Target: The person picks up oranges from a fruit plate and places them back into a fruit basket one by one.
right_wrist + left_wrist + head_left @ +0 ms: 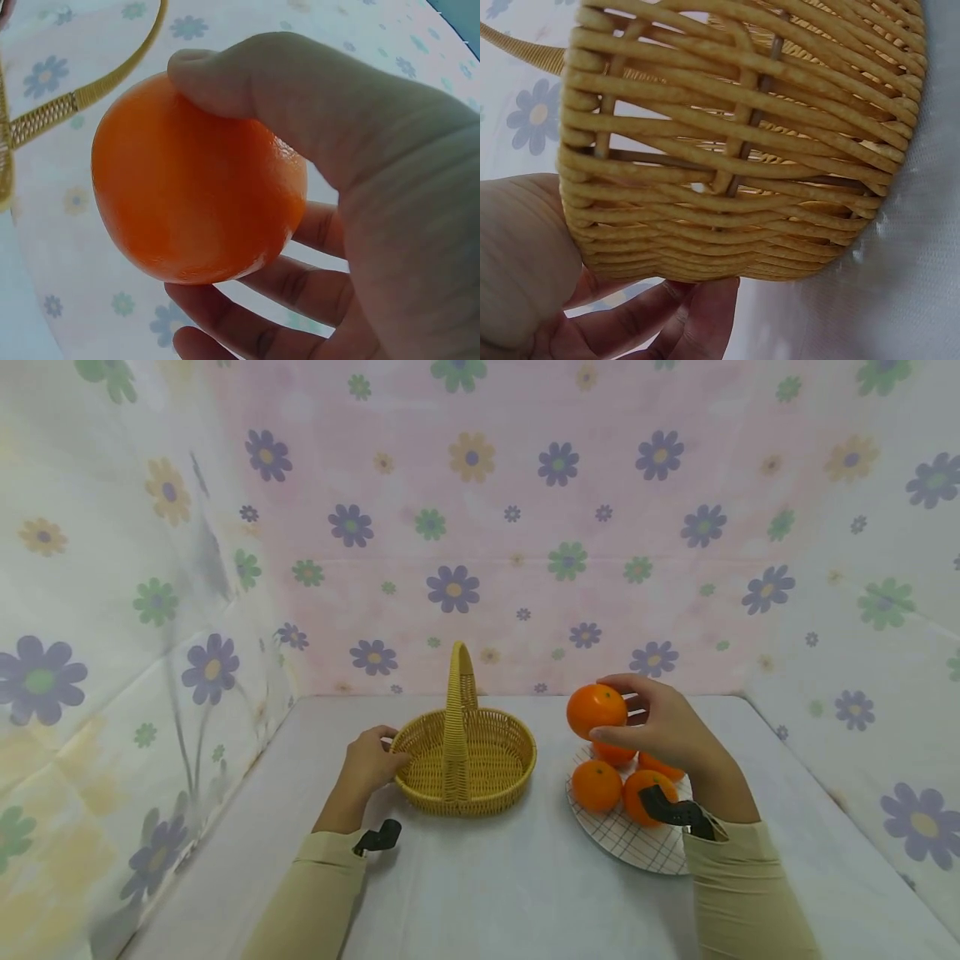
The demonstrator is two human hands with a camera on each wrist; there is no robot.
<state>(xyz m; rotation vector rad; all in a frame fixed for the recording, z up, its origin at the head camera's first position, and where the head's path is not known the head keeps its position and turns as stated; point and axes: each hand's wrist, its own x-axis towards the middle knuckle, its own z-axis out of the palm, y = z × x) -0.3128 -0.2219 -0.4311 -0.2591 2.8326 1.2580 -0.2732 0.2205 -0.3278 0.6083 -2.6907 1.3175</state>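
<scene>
A yellow woven basket (pixel 495 806) with a tall arched handle (pixel 454 727) stands upright on the table, its inside bare. My left hand (pixel 369 764) grips the basket's left rim, the thumb over the edge; in the left wrist view its fingers (pixel 712 315) lie along the weave. Over the plate (pixel 611 837), my right hand (pixel 675 727) holds an orange (pixel 596 712) between thumb and fingers. The right wrist view shows the thumb (pixel 217 79) on top of this glossy orange (pixel 195 187). Several more oranges (pixel 596 786) lie on the plate, some partly hidden by the right hand.
The plate is white with a dark grid pattern and sits to the right of the basket. A white cloth covers the table (pixel 480 893). Flower-printed fabric (pixel 510 585) hangs at the back and both sides. Each wrist carries a black camera mount (pixel 381 837).
</scene>
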